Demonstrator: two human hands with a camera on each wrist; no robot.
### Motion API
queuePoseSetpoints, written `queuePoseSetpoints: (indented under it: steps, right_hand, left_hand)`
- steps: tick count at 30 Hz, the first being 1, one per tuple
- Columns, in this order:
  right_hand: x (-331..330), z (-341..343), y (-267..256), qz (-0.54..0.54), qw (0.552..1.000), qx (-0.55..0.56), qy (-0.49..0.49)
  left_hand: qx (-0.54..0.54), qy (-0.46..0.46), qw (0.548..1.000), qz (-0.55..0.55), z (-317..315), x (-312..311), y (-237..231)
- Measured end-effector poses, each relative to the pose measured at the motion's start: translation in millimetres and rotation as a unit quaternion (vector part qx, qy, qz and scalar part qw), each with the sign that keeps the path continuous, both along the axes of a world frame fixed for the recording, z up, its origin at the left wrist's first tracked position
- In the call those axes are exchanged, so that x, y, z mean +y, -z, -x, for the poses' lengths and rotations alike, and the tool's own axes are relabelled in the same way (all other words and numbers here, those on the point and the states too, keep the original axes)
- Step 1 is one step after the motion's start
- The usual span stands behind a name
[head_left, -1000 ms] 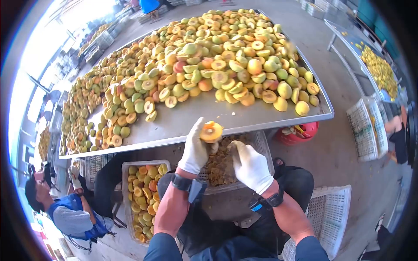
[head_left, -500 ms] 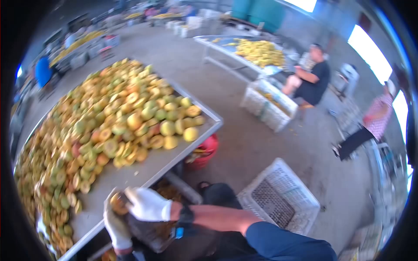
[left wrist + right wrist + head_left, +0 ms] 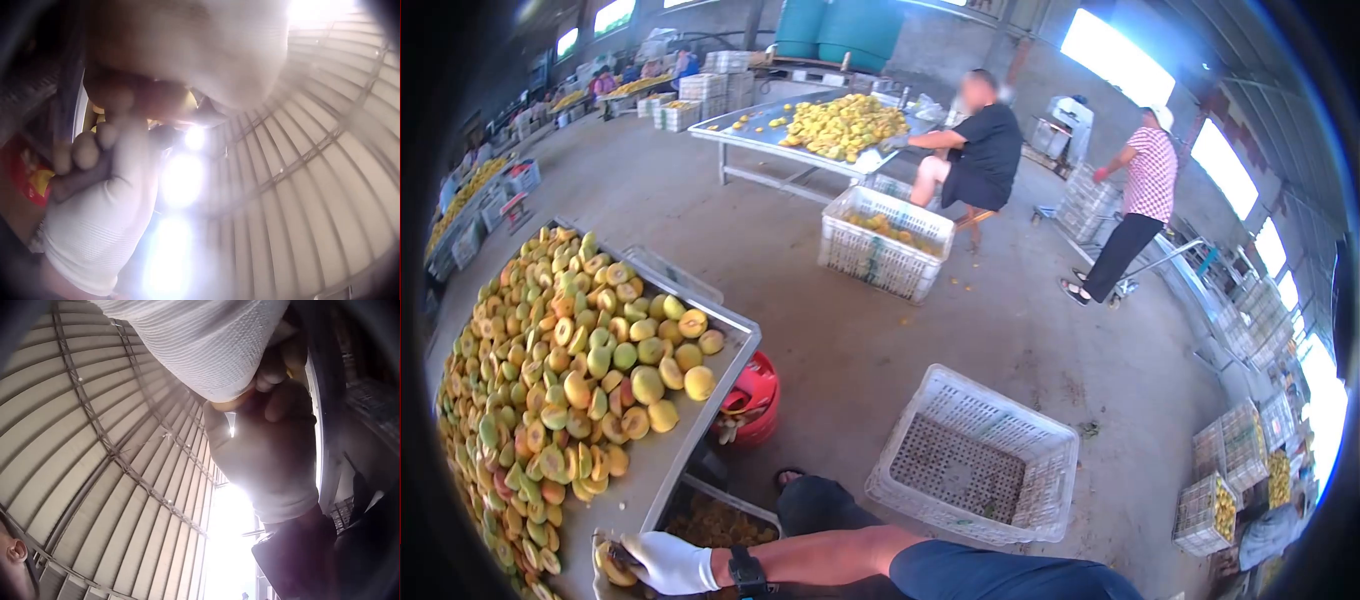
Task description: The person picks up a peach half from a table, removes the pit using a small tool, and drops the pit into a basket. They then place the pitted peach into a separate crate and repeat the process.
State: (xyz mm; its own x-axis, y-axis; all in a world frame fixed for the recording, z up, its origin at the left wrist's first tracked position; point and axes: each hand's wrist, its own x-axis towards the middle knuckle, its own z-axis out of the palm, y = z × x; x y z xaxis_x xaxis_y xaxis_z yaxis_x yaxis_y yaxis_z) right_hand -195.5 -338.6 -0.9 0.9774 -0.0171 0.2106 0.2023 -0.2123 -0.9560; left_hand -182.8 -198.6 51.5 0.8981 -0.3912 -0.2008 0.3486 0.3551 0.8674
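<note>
At the lower left of the head view, the gloved left hand [image 3: 605, 582] holds a cut yellow-orange fruit [image 3: 613, 564] near the table's edge. The gloved right hand [image 3: 672, 564] is against the same fruit, its fingers curled round a small dark object [image 3: 623, 553] whose shape is unclear. In the left wrist view, the fruit [image 3: 178, 103] lies between the blurred left hand [image 3: 187, 44] and the right hand [image 3: 106, 206]. The right wrist view shows the right hand [image 3: 203, 347] above the left [image 3: 269, 456], with part of the fruit [image 3: 234, 404] between them.
Halved fruit [image 3: 550, 370] is heaped on the metal table [image 3: 725, 345]. Beside it stand a red bucket [image 3: 762, 405] and a white crate [image 3: 1050, 485]. Farther off are another crate [image 3: 870, 265], a seated person [image 3: 985, 140] and a standing person [image 3: 1145, 180].
The head view has swung right, so the table and hands now appear at the lower left. The right hand, apart from the fruit a second ago, is now against it in the left hand.
</note>
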Motion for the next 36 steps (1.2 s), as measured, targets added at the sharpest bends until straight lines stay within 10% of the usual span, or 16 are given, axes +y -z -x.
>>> queuePoseSetpoints:
  steps: [8,10,13,16,17,18,19,36]
  right_hand:
    - [-27.6,19.8,-42.2,0.106,0.994,-0.009,0.012]
    - [-24.1,15.8,-34.1,0.093,0.996,0.003,-0.02]
    - [-20.9,21.9,-19.2,0.077,0.99,-0.104,0.053]
    - [-37.9,32.5,-44.9,0.126,0.989,-0.076,-0.023]
    - [-41.0,33.5,-49.4,0.162,0.976,-0.142,-0.02]
    - [-37.8,32.1,-43.9,0.17,0.98,-0.101,-0.035]
    - [-37.3,29.8,-38.4,0.185,0.972,-0.142,-0.015]
    - [-21.5,31.2,-37.7,0.269,0.961,-0.053,-0.046]
  left_hand:
    - [0.036,-0.084,0.996,-0.011,-25.5,13.1,19.8]
    - [0.067,0.175,0.962,0.197,-58.6,49.5,52.8]
    - [-0.119,0.098,0.984,-0.085,-35.8,12.9,46.3]
    - [-0.455,0.007,0.847,-0.275,-20.3,16.1,43.7]
    - [-0.33,-0.098,0.893,-0.29,-6.0,-0.2,42.3]
    - [-0.006,-0.158,0.984,-0.078,-8.7,-3.4,29.3]
    - [0.135,-0.018,0.988,0.074,-20.7,7.1,18.2]
    - [0.164,-0.011,0.985,0.047,-11.5,-0.1,9.1]
